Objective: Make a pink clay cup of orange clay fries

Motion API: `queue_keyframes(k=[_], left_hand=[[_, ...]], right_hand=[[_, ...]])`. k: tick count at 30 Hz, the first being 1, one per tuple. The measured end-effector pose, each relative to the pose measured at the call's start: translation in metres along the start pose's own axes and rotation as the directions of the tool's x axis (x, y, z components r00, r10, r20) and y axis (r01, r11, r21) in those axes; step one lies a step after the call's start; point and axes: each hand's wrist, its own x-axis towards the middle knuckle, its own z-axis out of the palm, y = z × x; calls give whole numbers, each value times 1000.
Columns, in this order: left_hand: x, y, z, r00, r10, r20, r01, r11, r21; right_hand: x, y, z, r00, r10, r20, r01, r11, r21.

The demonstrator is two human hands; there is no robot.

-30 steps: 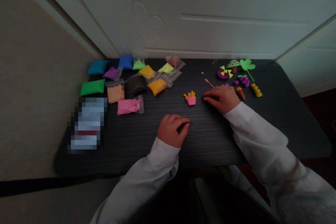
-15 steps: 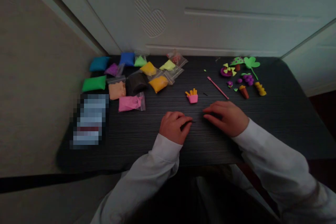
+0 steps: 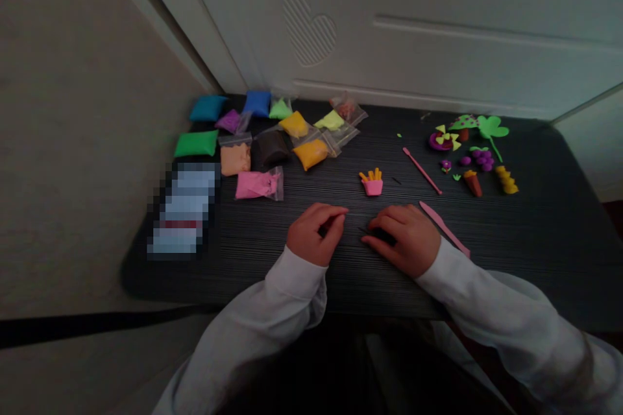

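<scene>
My left hand [image 3: 316, 232] is over the dark table, its thumb and forefinger brought together; whether anything tiny is between them is too dim to see. Facing it, my right hand [image 3: 406, 237] has curled fingers and a thumb around one end of a thin dark strip [image 3: 363, 229], perhaps black clay. Just beyond both hands stands a small model of French fries [image 3: 372, 183], a pink box with yellow sticks. Another short dark strip [image 3: 397, 180] lies right of it. A pink clay knife [image 3: 444, 227] rests beside my right wrist, and a thin pink tool [image 3: 422, 170] lies farther back.
At the back left are several bags of coloured clay, including a pink one [image 3: 257, 185] and a black one [image 3: 271, 146]. A blurred-out phone-like rectangle [image 3: 185, 207] lies at the left. Small clay models, among them purple grapes [image 3: 483, 159] and a green clover [image 3: 491, 126], stand at the right.
The thin dark strip was at my left fingertips and is now at my right fingertips. My hands have shifted slightly, uncovering the pink knife. The whole view has swung a little left.
</scene>
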Motion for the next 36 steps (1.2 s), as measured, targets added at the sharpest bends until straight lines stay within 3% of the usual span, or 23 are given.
queue_keyframes(k=[8,15,20,26,31,34,36], left_hand=[[2,6,-6,999,-25,42,28,997,-69],[4,7,-7,990,-133,43,138,976,-170],[33,-3,-10,933,-329,147,361,834,-418],[81,-9,4,902,-412,126,392,663,-638],[95,-7,17,933,-356,42,336,828,-449],[94,-10,18,954,-301,1,285,903,-320],[91,-11,17,983,-183,-13,181,976,-118]], right_hand=[[7,-8,0,996,70,51,-71,997,5],[7,-8,-1,995,100,21,-100,995,-1],[5,-4,2,996,88,-8,-88,996,-15],[-2,1,0,999,26,-47,-21,995,92],[-8,6,-6,996,13,-90,1,988,152],[2,12,-10,964,188,-188,-171,980,100],[13,15,-12,923,293,-248,-301,954,5]])
